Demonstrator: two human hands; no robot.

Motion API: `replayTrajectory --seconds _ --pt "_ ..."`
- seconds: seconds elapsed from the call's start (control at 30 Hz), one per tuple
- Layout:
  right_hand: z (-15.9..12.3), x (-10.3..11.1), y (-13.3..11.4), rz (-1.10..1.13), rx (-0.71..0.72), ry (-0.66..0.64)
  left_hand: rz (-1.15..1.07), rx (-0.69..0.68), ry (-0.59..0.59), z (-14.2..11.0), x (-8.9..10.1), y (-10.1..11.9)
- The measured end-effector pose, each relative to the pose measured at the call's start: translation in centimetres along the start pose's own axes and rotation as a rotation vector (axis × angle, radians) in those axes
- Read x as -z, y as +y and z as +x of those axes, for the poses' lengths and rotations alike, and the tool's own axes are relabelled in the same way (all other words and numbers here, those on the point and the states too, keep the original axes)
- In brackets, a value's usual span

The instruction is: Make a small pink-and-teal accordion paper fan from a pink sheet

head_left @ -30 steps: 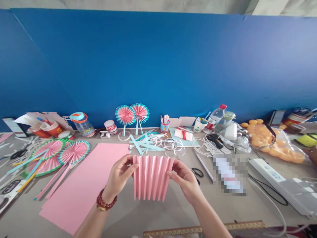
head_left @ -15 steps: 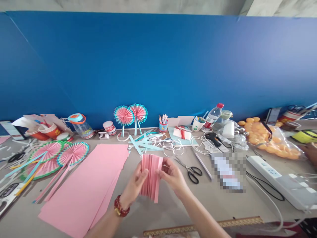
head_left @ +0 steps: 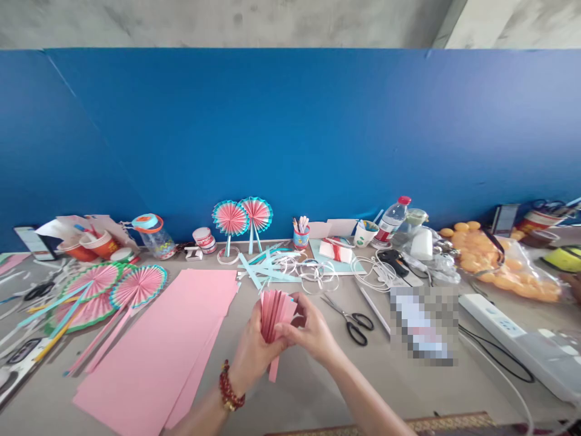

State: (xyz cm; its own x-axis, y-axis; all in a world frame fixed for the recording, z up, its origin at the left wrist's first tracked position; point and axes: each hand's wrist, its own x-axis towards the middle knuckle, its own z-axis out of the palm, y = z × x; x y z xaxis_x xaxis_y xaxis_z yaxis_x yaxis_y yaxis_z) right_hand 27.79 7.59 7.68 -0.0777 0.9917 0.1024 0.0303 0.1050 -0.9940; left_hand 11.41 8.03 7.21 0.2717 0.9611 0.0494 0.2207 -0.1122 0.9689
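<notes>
Two hands meet over a cluttered table (head_left: pixel 318 393) backed by a blue wall (head_left: pixel 290 133). At nine o'clock of the hands lie flat pink sheets (head_left: pixel 158 345), and farther out at ten o'clock a cluster of round fans (head_left: pixel 109 287) on sticks. At three o'clock, well apart, sits a white power strip (head_left: pixel 512 333), with a bag of orange balls (head_left: pixel 508 266) at two o'clock. Two upright fans (head_left: pixel 242 218) stand at twelve o'clock near the wall, blue strips (head_left: pixel 263 266) lying before them. Scissors (head_left: pixel 351 315) rest just beside the hands at two o'clock. The left hand (head_left: pixel 254 354), a red bead bracelet (head_left: pixel 229 387) at its wrist, curls closed around the pleated paper (head_left: pixel 275 312) from the left; the right hand (head_left: pixel 308 333) pinches the same pleats closed from the right. The paper is held above the table's near middle, squeezed into a narrow bundle, its folds splaying slightly at the top.
</notes>
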Motion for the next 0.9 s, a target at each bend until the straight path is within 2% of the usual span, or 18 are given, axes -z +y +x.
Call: replayTrajectory --seconds 0.1,0.17,0.33,0.43,0.5,0.53,0.67,0.83,0.9 --pt "0.2 -0.2 0.7 0.086 -0.003 -0.07 -0.056 -0.019 -0.055 -0.1 0.2 0.0" --pt "0.4 -0.1 1.1 0.075 0.047 -0.066 -0.119 -0.037 -0.109 0.0 0.3 -0.2" --pt "1.2 0.4 1.7 -0.254 0.348 0.059 -0.277 0.063 -0.309 0.0 0.3 -0.2" --pt "1.4 0.4 1.9 -0.327 0.443 0.161 -0.437 0.107 -0.426 -0.1 0.1 -0.2" --pt "1.3 0.5 1.7 -0.28 0.433 0.185 -0.544 0.1 -0.474 -0.2 -0.1 -0.3" --pt "1.2 0.5 1.6 -0.237 0.409 0.156 -0.592 0.093 -0.498 -0.2 -0.2 -0.3" --pt "0.7 0.5 0.8 -0.051 0.252 -0.113 -0.677 0.111 -0.534 -0.2 -0.5 -0.2" --pt "0.4 0.4 0.0 0.179 0.166 -0.074 -0.618 0.113 -0.48 -0.3 0.0 0.1" --pt "0.4 0.5 -0.3 0.225 0.139 -0.112 -0.617 0.098 -0.502 -0.4 0.3 0.1"
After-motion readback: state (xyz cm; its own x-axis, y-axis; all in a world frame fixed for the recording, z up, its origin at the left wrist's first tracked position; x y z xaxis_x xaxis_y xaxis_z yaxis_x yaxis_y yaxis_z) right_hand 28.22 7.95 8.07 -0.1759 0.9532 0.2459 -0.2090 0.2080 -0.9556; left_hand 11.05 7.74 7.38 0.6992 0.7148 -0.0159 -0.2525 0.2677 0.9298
